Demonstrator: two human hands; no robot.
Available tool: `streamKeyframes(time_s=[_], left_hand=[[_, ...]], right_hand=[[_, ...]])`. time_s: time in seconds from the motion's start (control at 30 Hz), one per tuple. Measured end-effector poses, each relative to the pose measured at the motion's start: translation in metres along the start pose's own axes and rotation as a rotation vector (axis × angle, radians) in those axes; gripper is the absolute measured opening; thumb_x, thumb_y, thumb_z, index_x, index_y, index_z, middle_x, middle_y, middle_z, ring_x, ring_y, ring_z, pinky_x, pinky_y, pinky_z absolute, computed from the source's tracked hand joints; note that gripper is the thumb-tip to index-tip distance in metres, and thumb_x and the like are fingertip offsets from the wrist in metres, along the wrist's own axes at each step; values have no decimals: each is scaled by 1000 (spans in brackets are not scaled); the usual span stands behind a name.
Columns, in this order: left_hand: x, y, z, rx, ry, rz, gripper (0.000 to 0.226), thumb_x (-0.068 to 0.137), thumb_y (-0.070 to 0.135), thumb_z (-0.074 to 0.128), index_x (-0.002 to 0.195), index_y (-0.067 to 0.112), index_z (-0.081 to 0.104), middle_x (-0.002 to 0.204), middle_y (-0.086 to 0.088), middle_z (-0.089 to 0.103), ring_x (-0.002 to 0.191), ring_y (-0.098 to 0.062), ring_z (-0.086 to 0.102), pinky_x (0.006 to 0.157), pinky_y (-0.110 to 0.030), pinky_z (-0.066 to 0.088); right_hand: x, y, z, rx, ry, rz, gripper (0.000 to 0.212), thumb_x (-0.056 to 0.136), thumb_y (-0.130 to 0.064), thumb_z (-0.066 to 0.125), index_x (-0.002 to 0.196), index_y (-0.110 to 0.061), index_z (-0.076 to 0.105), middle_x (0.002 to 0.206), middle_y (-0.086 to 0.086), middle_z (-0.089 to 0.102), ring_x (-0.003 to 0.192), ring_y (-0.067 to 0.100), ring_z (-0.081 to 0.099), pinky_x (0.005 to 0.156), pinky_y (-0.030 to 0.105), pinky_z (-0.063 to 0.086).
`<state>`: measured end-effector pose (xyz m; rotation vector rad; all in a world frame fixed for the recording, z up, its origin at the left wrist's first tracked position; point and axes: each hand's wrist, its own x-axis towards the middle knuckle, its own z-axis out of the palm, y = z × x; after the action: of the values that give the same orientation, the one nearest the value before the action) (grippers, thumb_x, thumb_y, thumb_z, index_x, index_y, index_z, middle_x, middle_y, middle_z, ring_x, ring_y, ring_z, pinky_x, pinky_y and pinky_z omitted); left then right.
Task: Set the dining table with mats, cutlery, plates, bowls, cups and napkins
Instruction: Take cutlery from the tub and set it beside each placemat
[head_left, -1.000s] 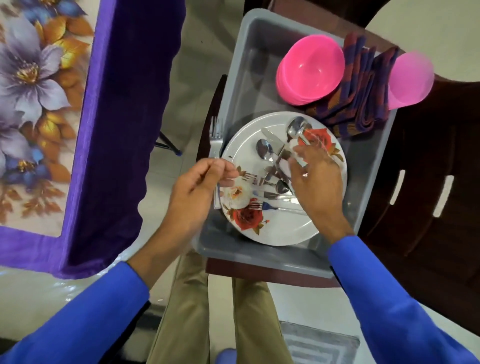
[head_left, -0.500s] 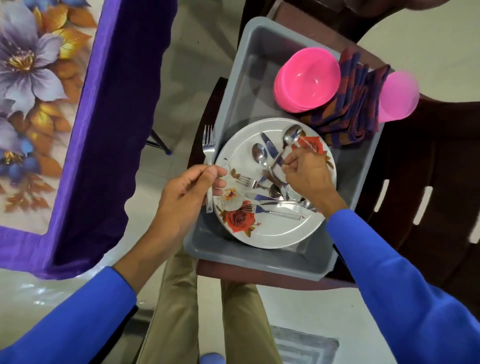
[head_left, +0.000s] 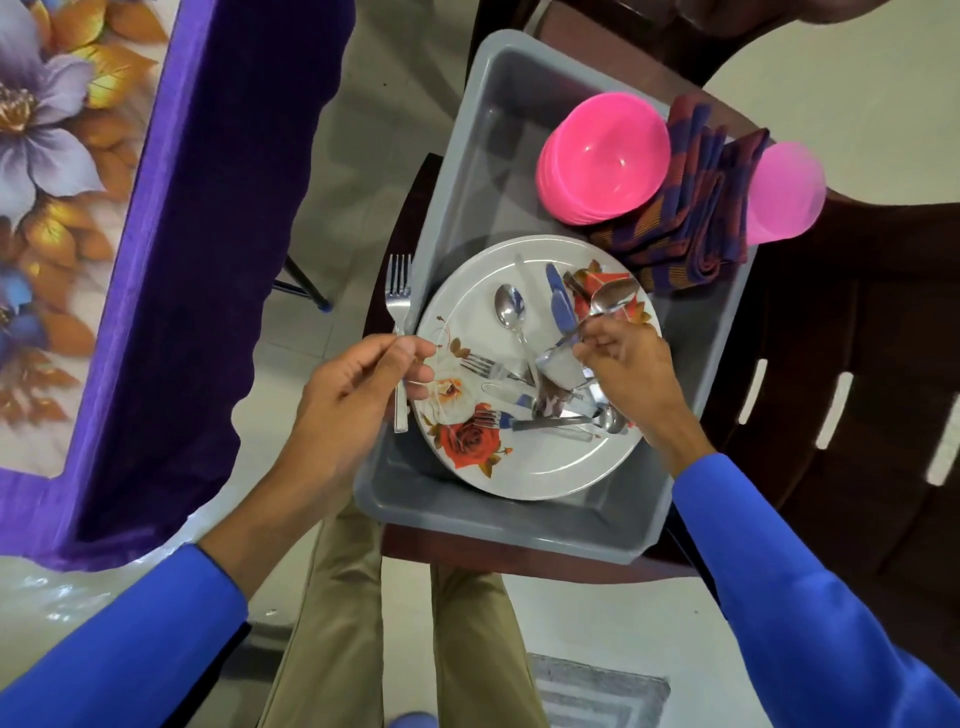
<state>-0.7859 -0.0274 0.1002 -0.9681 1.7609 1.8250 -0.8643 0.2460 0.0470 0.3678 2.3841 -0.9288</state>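
left hand (head_left: 353, 395) grips fork (head_left: 399, 312) at tub (head_left: 467, 156) left rim | right hand (head_left: 628, 374) pinches spoon (head_left: 608, 301) over plate (head_left: 545, 467)

fork (head_left: 399, 306) handle: mid part hidden inside left grip (head_left: 358, 395) | spoon (head_left: 608, 299) stem: end hidden in right grip (head_left: 631, 371) | cutlery (head_left: 550, 405) below right grip: blurred, count unclear | cup (head_left: 784, 195): blurred

You have one view only, from the camera on your head, looking almost straight down and slightly forward. It sits close above your two hands, which meet at the centre of the frame over the grey tub (head_left: 467, 171). The wide lens bends the edges: the tabletop (head_left: 67, 171) fills the upper left, your blue sleeves (head_left: 810, 613) run in from both lower corners.
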Motion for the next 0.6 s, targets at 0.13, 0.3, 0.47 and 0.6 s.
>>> streamKeyframes(time_s=[0.13,0.3,0.47,0.6], left_hand=[[-1,-2,-2,6,1,0,25,106,31,55,113,21,77,96,2,78,94,-7,74,71,-12,56],[-1,-3,-1,-4,12,6,25,105,32,56,113,20,77,95,2,78,91,-7,75,70,-12,56],[-2,-5,0,-5,5,3,26,104,32,56,112,19,76,96,2,78,93,-8,75,70,-12,56],[-2,-6,0,14,10,14,26,105,33,55,112,21,77,96,0,78,91,-9,75,72,-12,56]], right_hand=[[-5,4,-1,90,66,52,5,88,-14,82,92,-13,79,81,-5,76,74,3,69,75,10,53],[-3,7,6,98,130,108,5,84,-12,84,87,-15,82,72,-9,75,61,-5,65,74,13,53],[-2,4,8,184,91,205,9,89,-20,78,96,-22,82,87,-6,79,87,13,75,86,30,61],[4,-4,11,233,12,250,14,88,-35,71,92,-25,79,94,-3,77,94,19,73,84,32,58]])
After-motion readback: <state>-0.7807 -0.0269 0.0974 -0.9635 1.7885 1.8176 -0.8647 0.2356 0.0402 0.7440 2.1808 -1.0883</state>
